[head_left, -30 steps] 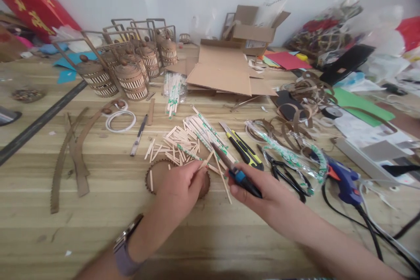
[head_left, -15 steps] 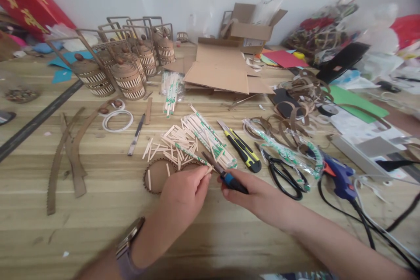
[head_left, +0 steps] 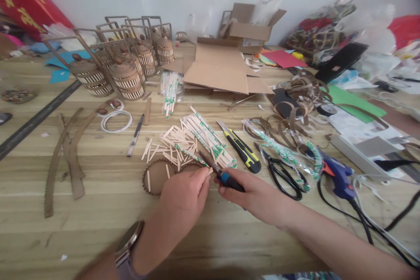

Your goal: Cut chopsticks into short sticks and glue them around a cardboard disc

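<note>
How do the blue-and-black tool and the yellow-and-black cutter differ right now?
The blue-and-black tool is gripped in the right hand, partly hidden by it; the yellow-and-black cutter lies on the table, uncovered.
The tool's metal end looks dark brownish; the cutter's blade looks pale grey.
Shared: both point forward and left.

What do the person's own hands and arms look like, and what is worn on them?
Both the left hand and right hand are gloveless; no sleeves show. The left wrist wears a watch with a round, metallic-rimmed case and greyish-purple strap. Nothing shows on the right wrist.
</note>
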Tool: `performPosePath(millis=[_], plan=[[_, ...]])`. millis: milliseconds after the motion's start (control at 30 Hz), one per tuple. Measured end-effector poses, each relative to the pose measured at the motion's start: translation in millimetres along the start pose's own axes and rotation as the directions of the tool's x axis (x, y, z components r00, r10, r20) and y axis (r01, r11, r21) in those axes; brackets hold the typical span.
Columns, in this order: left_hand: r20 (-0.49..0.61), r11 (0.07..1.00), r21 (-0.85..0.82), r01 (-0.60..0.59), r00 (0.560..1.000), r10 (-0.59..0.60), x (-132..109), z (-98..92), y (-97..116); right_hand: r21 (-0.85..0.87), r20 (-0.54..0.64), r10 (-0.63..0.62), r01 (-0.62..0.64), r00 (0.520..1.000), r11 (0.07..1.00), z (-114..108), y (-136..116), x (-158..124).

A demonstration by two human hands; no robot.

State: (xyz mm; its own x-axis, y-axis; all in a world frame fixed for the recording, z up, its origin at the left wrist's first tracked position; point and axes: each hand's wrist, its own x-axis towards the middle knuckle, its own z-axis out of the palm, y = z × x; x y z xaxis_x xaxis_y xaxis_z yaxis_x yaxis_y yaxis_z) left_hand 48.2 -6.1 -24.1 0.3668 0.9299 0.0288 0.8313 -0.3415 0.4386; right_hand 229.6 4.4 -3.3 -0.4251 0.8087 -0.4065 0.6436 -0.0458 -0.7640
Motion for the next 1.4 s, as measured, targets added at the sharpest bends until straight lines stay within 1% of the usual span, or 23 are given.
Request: performPosePath(millis=[100, 233, 367, 433, 533, 600, 633, 667, 700, 733, 767, 800, 833, 867, 900, 933, 967, 1033, 1100, 1200, 1300, 1400], plan=[[0.005, 1.000, 0.019, -0.010, 1.000, 0.010, -0.9, -0.9, 1.0, -0.068, -0.028, -0.008, 0.006, 1.000, 0.998, 0.4, -4.9, -0.2], [0.036, 0.998, 0.062, -0.005, 0.999, 0.003, -0.7, -2.6, 3.3, -0.088, -0.083, -0.053, 0.046, 0.995, 0.995, 2.1, -7.9, 0.4], [0.034, 0.997, 0.078, 0.001, 0.999, -0.004, -0.8, -2.3, 4.0, -0.058, -0.061, -0.060, 0.057, 0.996, 0.997, 2.3, -4.9, 2.6], [0.006, 0.998, 0.055, 0.007, 1.000, -0.008, -0.6, -3.2, 2.4, 0.026, -0.031, -0.066, 0.067, 0.997, 0.997, 1.0, -2.8, 2.4], [-0.080, 1.000, -0.003, 0.031, 0.996, -0.031, 1.1, -7.2, -3.0, 0.248, -0.004, -0.037, 0.037, 0.999, 0.968, -2.5, 0.4, -0.8], [-0.128, 0.998, -0.010, 0.069, 0.989, -0.070, 3.0, -10.1, -7.4, 0.356, -0.023, 0.002, 0.006, 1.000, 0.934, -5.8, 2.7, -3.2], [-0.136, 0.996, 0.000, 0.088, 0.987, -0.087, 4.0, -10.9, -9.3, 0.363, -0.066, 0.016, 0.010, 0.998, 0.932, -7.7, 3.8, -4.0], [-0.135, 0.995, 0.012, 0.098, 0.986, -0.095, 4.8, -11.1, -10.6, 0.327, -0.141, 0.020, 0.028, 0.990, 0.945, -9.5, 4.7, -4.2], [-0.126, 0.995, 0.022, 0.095, 0.988, -0.092, 5.4, -10.8, -11.4, 0.244, -0.242, 0.009, 0.052, 0.970, 0.968, -11.1, 5.4, -4.0], [-0.110, 0.996, 0.034, 0.083, 0.991, -0.078, 5.7, -10.0, -11.3, 0.123, -0.358, -0.030, 0.079, 0.933, 0.989, -12.5, 5.9, -3.3], [-0.086, 0.997, 0.048, 0.065, 0.994, -0.061, 5.9, -8.9, -10.6, -0.022, -0.461, -0.103, 0.104, 0.882, 0.994, -13.4, 6.0, -2.2], [-0.054, 0.997, 0.066, 0.048, 0.998, -0.044, 5.8, -7.7, -9.2, -0.169, -0.526, -0.202, 0.131, 0.826, 0.977, -13.7, 5.9, -0.7], [-0.017, 0.996, 0.088, 0.034, 0.999, -0.033, 5.6, -6.6, -7.4, -0.301, -0.543, -0.307, 0.160, 0.782, 0.940, -13.3, 5.6, 1.2], [0.024, 0.993, 0.115, 0.022, 0.999, -0.025, 5.4, -5.7, -5.3, -0.408, -0.521, -0.400, 0.192, 0.754, 0.893, -12.3, 5.2, 3.3], [0.059, 0.990, 0.144, 0.011, 0.998, -0.019, 5.1, -5.1, -3.2, -0.488, -0.477, -0.469, 0.219, 0.743, 0.845, -10.6, 4.6, 5.8], [0.082, 0.985, 0.171, 0.001, 0.996, -0.015, 4.8, -4.8, -1.3, -0.544, -0.426, -0.505, 0.233, 0.751, 0.806, -8.4, 4.1, 8.4], [0.092, 0.981, 0.192, -0.009, 0.996, -0.009, 4.7, -4.7, 0.4, -0.580, -0.385, -0.508, 0.226, 0.771, 0.783, -5.9, 3.7, 11.1], [0.091, 0.975, 0.220, -0.030, 0.996, 0.010, 4.7, -4.9, 3.0, -0.622, -0.348, -0.457, 0.163, 0.818, 0.766, -1.0, 2.8, 16.1], [0.090, 0.970, 0.239, -0.046, 0.996, 0.025, 5.3, -5.6, 4.6, -0.645, -0.351, -0.396, 0.088, 0.849, 0.759, 3.1, 1.6, 19.9], [0.126, 0.962, 0.269, -0.036, 0.992, 0.002, 7.0, -7.5, 6.8, -0.671, -0.359, -0.353, 0.024, 0.864, 0.741, 6.9, -1.5, 22.5], [0.177, 0.956, 0.293, 0.005, 0.982, -0.060, 7.9, -10.1, 9.0, -0.686, -0.350, -0.313, -0.014, 0.883, 0.728, 9.7, -5.4, 23.0], [0.209, 0.957, 0.289, 0.022, 0.974, -0.085, 6.5, -12.0, 10.8, -0.688, -0.342, -0.269, -0.045, 0.901, 0.724, 12.2, -8.2, 22.8]])
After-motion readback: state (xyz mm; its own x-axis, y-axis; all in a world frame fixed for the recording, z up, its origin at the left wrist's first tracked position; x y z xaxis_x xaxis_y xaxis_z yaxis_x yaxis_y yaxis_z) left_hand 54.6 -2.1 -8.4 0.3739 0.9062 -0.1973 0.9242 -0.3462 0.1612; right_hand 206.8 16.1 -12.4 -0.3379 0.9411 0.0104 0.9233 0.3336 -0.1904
